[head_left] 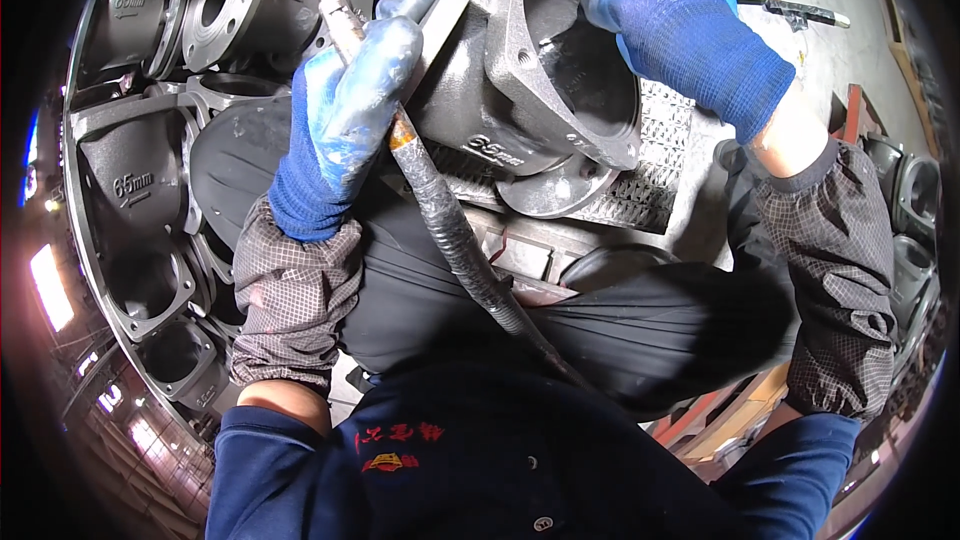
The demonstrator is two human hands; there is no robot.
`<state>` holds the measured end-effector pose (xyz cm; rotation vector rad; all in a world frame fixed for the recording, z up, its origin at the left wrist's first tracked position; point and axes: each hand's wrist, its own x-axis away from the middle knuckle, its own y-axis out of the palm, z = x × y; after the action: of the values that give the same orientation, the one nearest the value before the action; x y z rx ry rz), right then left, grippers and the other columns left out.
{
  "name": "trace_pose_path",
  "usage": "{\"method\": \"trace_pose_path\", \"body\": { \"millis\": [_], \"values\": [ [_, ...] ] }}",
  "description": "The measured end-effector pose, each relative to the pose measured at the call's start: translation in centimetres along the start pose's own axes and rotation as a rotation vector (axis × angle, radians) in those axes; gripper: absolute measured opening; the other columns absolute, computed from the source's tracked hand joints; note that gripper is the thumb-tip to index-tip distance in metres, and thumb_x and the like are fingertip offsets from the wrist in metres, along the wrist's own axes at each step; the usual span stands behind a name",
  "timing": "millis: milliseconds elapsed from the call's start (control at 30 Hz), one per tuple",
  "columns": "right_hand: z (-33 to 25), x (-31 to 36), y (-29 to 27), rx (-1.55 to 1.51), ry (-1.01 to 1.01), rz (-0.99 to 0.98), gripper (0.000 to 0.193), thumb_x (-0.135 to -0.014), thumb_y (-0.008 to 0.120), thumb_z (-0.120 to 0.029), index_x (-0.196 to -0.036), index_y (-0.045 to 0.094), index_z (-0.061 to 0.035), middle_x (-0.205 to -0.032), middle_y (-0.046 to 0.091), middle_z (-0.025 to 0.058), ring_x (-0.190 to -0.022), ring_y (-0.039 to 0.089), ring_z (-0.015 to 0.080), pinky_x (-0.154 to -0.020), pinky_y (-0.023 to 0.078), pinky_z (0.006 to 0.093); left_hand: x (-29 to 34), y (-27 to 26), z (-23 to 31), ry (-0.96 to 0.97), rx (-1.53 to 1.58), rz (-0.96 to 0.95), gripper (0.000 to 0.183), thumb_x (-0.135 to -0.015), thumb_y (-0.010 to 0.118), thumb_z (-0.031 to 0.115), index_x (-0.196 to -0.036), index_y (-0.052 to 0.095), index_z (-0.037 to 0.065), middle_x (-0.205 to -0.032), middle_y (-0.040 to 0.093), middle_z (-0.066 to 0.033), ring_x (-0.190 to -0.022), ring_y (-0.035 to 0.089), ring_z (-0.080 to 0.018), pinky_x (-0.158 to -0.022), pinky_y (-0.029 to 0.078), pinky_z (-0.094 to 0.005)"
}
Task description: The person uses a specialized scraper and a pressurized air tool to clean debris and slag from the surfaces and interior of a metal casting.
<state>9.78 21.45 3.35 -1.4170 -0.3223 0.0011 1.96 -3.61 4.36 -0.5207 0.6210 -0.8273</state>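
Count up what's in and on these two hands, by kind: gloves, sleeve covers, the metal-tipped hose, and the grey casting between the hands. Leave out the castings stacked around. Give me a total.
Blue gloves: 2
Dark checked sleeve covers: 2
Metal-tipped hose: 1
Grey casting between the hands: 1
Total: 6

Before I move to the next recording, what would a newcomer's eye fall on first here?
Probably the big grey casting at upper centre, its wide opening facing the right hand, whose blue-gloved fingers are at the rim. Next, the dark hose running up from the lap into the left hand, its pale tip poking out above. Similar castings crowd the left side.
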Motion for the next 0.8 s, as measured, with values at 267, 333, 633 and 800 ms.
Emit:
{"method": "trace_pose_path", "body": {
  "millis": [267,333,633,800],
  "values": [
    [-0.1,0.5,-0.9,0.01,0.079,-0.096,0.013,-0.072,0.065,-0.007,-0.084,0.07,-0.0122,-0.076,0.066,0.01,-0.072,0.067,0.0247,-0.064,0.055,0.0363,-0.2,0.3,-0.1,-0.056,0.013,-0.037,0.024,-0.09,0.049,0.008,-0.108,0.056,-0.007,-0.112,0.062,-0.016,-0.086,0.06,-0.0179,-0.077,0.047,-0.0282],
    [-0.7,0.0,0.5,0.036,-0.054,0.093,0.022,-0.074,0.058,-0.002,-0.088,0.069,-0.0142,-0.074,0.065,0.0099,-0.069,0.066,0.0254,-0.063,0.055,0.037,0.3,-0.2,-0.6,-0.014,-0.071,-0.023,0.024,-0.09,0.05,0.007,-0.108,0.056,-0.007,-0.111,0.063,-0.0165,-0.085,0.061,-0.019,-0.076,0.047,-0.0283],
    [-0.4,0.0,-0.6,0.065,0.067,-0.094,0.021,-0.074,0.059,-0.003,-0.09,0.068,-0.0139,-0.076,0.065,0.0098,-0.072,0.067,0.0251,-0.063,0.055,0.0373,0.1,-0.2,-0.2,-0.014,-0.132,-0.07,0.023,-0.089,0.05,0.01,-0.102,0.058,-0.008,-0.107,0.063,-0.0168,-0.081,0.058,-0.0184,-0.074,0.046,-0.0276],
    [-0.6,0.0,0.2,-0.014,0.036,0.038,0.015,-0.072,0.062,-0.007,-0.084,0.07,-0.0108,-0.081,0.067,0.0126,-0.075,0.067,0.0271,-0.066,0.055,0.0376,0.6,-0.9,-0.3,-0.324,0.025,-0.089,0.035,-0.091,0.049,0.013,-0.12,0.054,-0.005,-0.114,0.06,-0.013,-0.087,0.053,-0.0126,-0.077,0.044,-0.0241]
  ]
}}
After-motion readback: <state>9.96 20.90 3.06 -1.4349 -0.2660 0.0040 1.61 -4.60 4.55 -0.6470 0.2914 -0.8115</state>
